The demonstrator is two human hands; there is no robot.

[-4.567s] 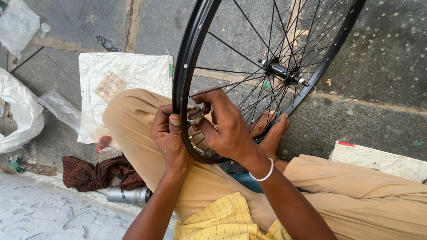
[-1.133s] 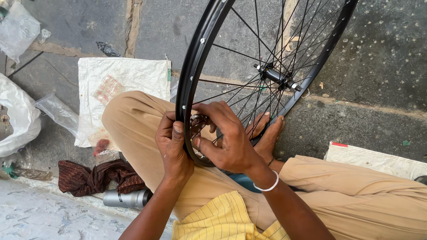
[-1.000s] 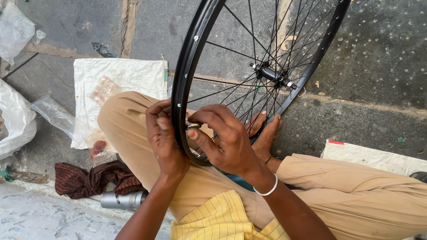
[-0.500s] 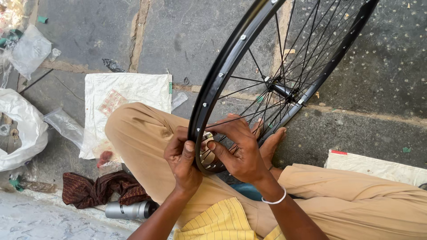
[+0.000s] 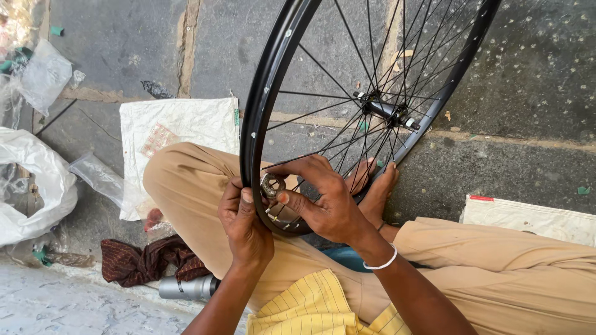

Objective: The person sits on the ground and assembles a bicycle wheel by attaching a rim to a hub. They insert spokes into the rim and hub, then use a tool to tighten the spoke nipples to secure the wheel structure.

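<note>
A black spoked bicycle wheel rim [image 5: 261, 111] stands upright on my lap, its hub [image 5: 383, 110] up and to the right. My left hand [image 5: 244, 224] grips the rim's lower left edge from outside, thumb pressed on it. My right hand [image 5: 323, 200] reaches through the spokes and pinches a small round metal spoke wrench [image 5: 271, 184] at the inner side of the rim. A white bangle sits on my right wrist. My bare foot [image 5: 375, 186] rests behind the wheel's lower edge.
A white woven sack [image 5: 180, 133] lies on the stone floor to the left. A dark red cloth [image 5: 146, 260] and a silver cylinder [image 5: 186, 288] lie near my left knee. Plastic bags [image 5: 31, 180] crowd the left edge. Another white sack [image 5: 534, 217] lies at right.
The wheel has tilted and shifted in view, hub moving right. Both hands stay at the rim's lower left; the right hand now pinches the small wrench lower on the rim.
</note>
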